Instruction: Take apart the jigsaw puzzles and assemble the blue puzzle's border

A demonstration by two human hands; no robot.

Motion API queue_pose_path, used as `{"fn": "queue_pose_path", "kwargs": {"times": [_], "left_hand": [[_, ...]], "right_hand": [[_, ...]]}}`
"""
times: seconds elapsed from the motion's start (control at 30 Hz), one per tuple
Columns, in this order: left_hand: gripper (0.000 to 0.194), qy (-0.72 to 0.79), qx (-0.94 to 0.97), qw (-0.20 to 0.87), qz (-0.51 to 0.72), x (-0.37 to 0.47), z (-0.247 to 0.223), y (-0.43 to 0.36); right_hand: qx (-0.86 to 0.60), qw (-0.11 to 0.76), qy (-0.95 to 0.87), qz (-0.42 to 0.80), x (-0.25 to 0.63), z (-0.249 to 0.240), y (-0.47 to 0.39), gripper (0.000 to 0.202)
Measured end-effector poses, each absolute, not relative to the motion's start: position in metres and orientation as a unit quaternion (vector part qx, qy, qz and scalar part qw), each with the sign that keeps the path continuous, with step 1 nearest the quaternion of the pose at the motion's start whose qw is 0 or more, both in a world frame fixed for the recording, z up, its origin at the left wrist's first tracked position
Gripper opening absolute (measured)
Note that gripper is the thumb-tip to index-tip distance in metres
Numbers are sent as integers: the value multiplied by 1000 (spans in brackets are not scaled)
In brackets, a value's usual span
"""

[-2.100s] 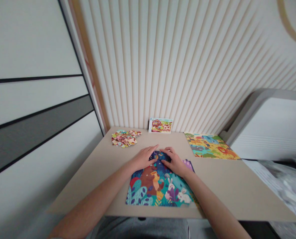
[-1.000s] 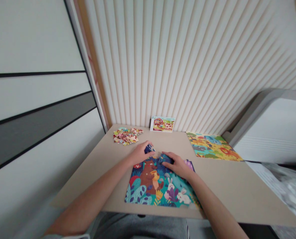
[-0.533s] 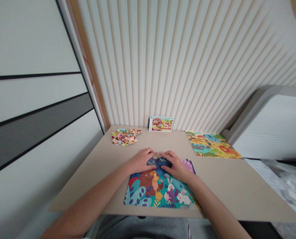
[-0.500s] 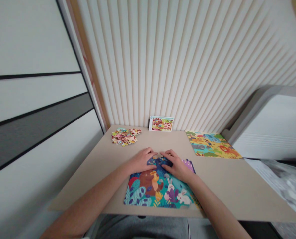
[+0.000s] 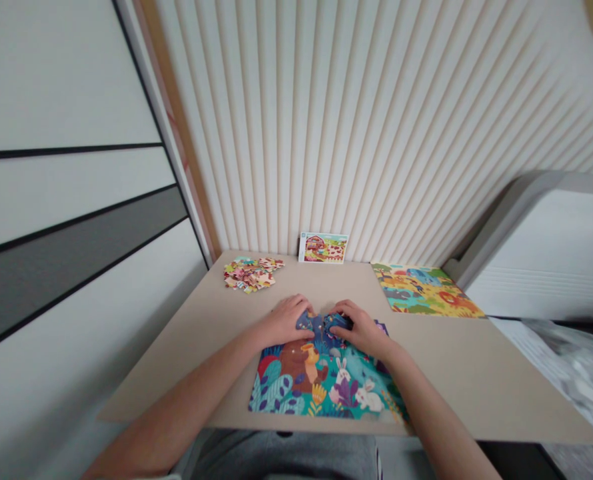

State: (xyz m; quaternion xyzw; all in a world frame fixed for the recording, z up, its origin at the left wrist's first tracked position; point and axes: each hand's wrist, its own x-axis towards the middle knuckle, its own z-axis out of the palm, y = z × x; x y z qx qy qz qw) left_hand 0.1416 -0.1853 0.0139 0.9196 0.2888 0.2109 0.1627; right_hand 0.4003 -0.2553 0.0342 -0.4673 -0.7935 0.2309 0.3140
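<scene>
Resting on the far edge of the puzzle, the left hand and right hand lie a little apart, with a strip of dark blue picture showing between them. Each has its fingers bent over that edge and its thumb set apart on the near side, over the dark blue part; whether either one pinches a loose piece I cannot tell, as the fingers hide what is beneath. The puzzle lies flat on the near part of the table, in front of the person's grey trousers, with a bear, rabbits and leaves on it. What stands in the way of seeing it whole is the hands, which cover much of its far edge, and the right forearm, which crosses its right side. Beyond the left hand, near the table's far left corner, sits a heap of loose pieces, red, yellow and cream, lying over one another. A card with a barn and a cow stands upright at the back, close to the ribbed wall. A second puzzle, yellow with a lion, lies flat at the far right, well apart from the right hand and just beside a grey and white panel. Clear plastic lies past the table's right edge.
</scene>
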Motion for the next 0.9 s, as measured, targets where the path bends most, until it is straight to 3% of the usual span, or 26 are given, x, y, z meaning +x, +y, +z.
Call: {"fn": "queue_pose_path", "kwargs": {"times": [0.17, 0.3, 0.47, 0.57, 0.67, 0.77, 0.9], "left_hand": [[43, 277, 929, 147, 196, 143, 15, -190], [29, 288, 930, 119, 194, 143, 14, -193], [28, 325, 906, 136, 234, 146, 11, -192], [25, 360, 883, 157, 258, 148, 10, -190], [23, 381, 869, 168, 266, 150, 9, -188], [26, 383, 873, 161, 256, 149, 7, -187], [27, 350, 903, 105, 227, 148, 9, -191]], "right_hand": [[-458, 292, -825, 155, 399, 39, -262, 22], [-422, 273, -846, 177, 392, 38, -269, 19], [-449, 404, -764, 227, 390, 22, -260, 22], [-496, 470, -683, 258, 404, 12, -250, 42], [-513, 407, -704, 276, 422, 9, -246, 57], [-518, 313, -765, 221, 435, 12, -248, 47], [-504, 283, -784, 226, 438, 20, -252, 47]]}}
